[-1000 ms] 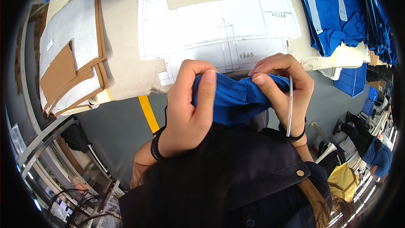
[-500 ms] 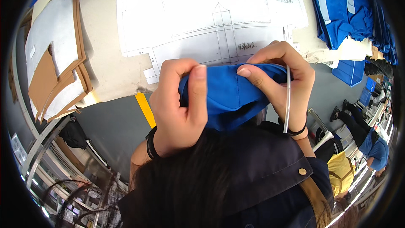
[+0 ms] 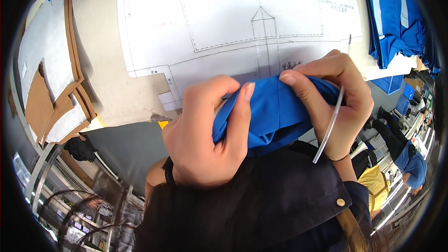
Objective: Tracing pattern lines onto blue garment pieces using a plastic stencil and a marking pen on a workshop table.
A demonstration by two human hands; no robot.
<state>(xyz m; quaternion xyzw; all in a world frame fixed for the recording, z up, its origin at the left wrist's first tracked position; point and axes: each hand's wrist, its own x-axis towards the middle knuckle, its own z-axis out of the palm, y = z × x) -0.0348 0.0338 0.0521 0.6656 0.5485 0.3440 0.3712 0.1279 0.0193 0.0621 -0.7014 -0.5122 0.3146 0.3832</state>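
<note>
A blue fabric piece (image 3: 275,112) with a seam down its middle is stretched between my hands, above the near edge of the table. My left hand (image 3: 205,126) pinches its left part between thumb and fingers. At the seam's top edge, the thumb and forefinger of my right hand (image 3: 340,98) grip the cloth. A thin translucent stick with a dark tip, like a marking pen refill (image 3: 332,123), is tucked in the right hand and points down toward me. Beyond the cloth lies a white paper pattern (image 3: 219,56) with drawn lines and a cut-out slot.
Brown card templates (image 3: 46,100) and white sheets lie at the table's left end. Blue garment pieces with pale strips (image 3: 392,14) are piled at the right. A blue crate (image 3: 389,84) stands beyond the table's right side. Farther right, another person (image 3: 408,158) is in the background.
Both hands and the blue fabric have shifted a little right and down in the picture. The stick now slants, with its dark tip showing above the right hand.
</note>
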